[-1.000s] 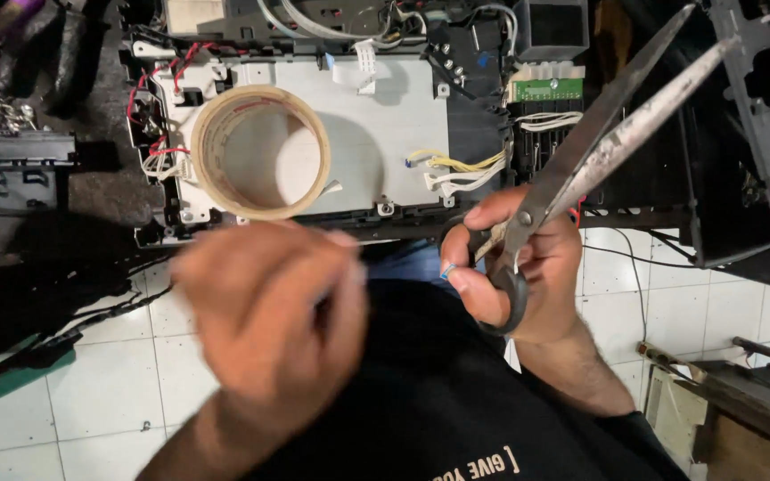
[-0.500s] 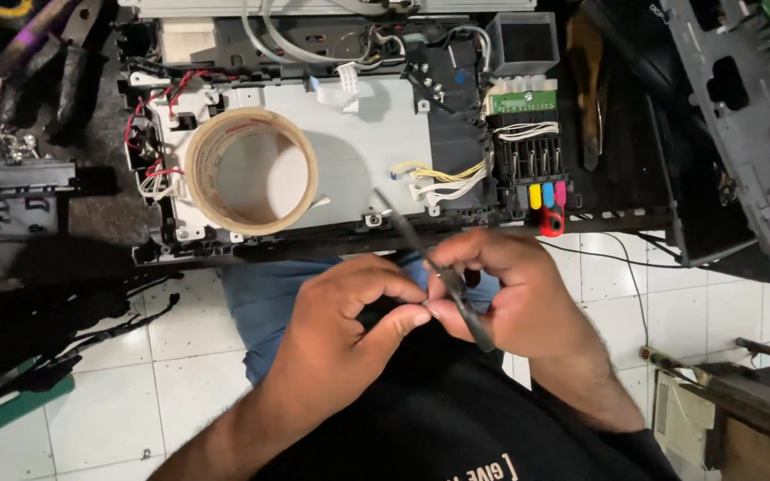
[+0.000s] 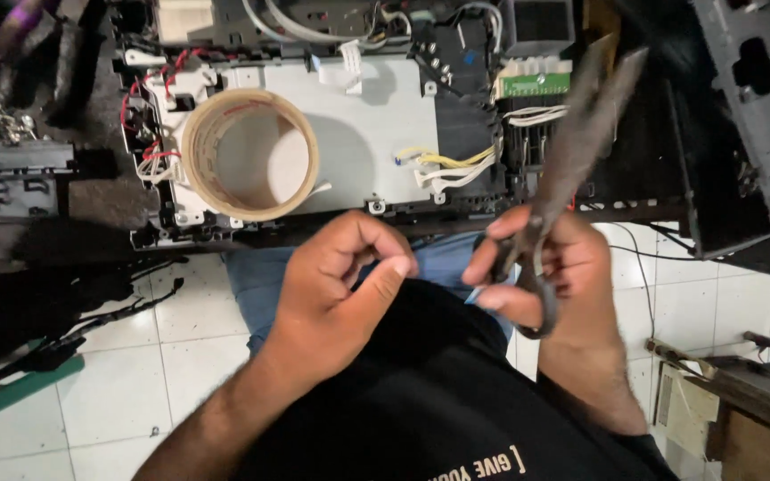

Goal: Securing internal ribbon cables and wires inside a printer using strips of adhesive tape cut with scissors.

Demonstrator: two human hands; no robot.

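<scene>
A white tiled floor (image 3: 118, 392) carries an opened grey machine chassis (image 3: 358, 116), a tape roll (image 3: 249, 153) resting on it. Above the lap, the right hand (image 3: 550, 267) grips blurred scissors (image 3: 572, 151), blades apart; the left hand (image 3: 336, 281) curls loosely, empty.

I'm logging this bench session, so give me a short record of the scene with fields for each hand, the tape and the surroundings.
Right hand: the right hand grips dark scissors, blades pointing up and away, blurred.
Left hand: the left hand is loosely curled, fingertips pinched; anything held is too small to tell.
Tape: a tape roll lies flat on the opened device.
Surroundings: white tiled floor.
</scene>
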